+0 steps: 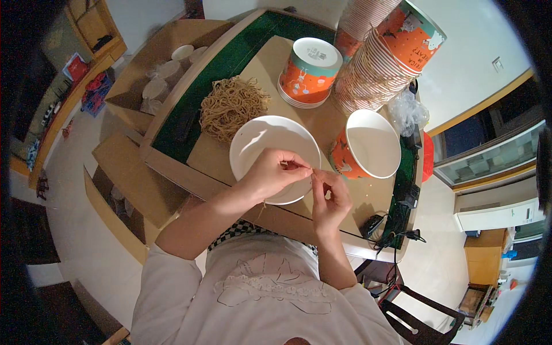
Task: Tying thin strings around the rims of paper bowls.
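Over the near right rim of a white-lined paper bucket (pixel 244 138), my left hand (pixel 276 174) and my right hand (pixel 330 198) meet fingertip to fingertip. Both are closed in a pinch; what lies between the fingers is too small to make out. A short bit of brown cord (pixel 264 206) shows at the bucket's near edge, below my left wrist. Beyond the bucket, to the left, lies a tangled heap of tan cord (pixel 234 106). Right of my hands stands an orange printed paper bucket (pixel 372 144), its white inside facing up.
An upside-down orange bucket (pixel 310 72) and a tall leaning stack of buckets (pixel 374 75) stand at the back. A clear plastic bag (pixel 408 112) lies beside the stack. Black cables (pixel 394 230) run along the right edge. Open cardboard boxes (pixel 129 178) sit at the left.
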{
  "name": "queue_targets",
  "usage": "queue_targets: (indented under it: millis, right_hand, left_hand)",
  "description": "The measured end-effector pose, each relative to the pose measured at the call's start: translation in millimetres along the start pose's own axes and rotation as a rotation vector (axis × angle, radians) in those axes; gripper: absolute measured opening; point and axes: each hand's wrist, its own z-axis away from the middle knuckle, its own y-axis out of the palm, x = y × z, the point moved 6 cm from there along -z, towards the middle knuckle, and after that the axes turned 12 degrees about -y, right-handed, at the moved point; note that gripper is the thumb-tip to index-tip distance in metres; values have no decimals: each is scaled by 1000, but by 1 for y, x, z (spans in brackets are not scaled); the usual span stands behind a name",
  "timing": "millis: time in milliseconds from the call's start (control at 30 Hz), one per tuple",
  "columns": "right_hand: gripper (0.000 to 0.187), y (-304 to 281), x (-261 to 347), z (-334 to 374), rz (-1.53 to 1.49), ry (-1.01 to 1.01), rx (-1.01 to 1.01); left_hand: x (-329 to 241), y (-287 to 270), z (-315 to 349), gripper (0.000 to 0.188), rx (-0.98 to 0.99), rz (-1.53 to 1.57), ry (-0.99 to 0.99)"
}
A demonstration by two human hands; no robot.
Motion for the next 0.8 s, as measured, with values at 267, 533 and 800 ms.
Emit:
queue_targets:
  millis: [267,533,800]
  right_hand:
    - [3,1,-30,7,-495,488,-116]
    - [6,3,-36,5,-531,480,-34]
    - [12,0,-20,-2,-138,182,125]
  left_hand:
    - [-10,3,7,12,-94,-347,74]
    - [-20,7,8,12,-187,-270,210]
    - [-24,4,13,10,-171,-268,166]
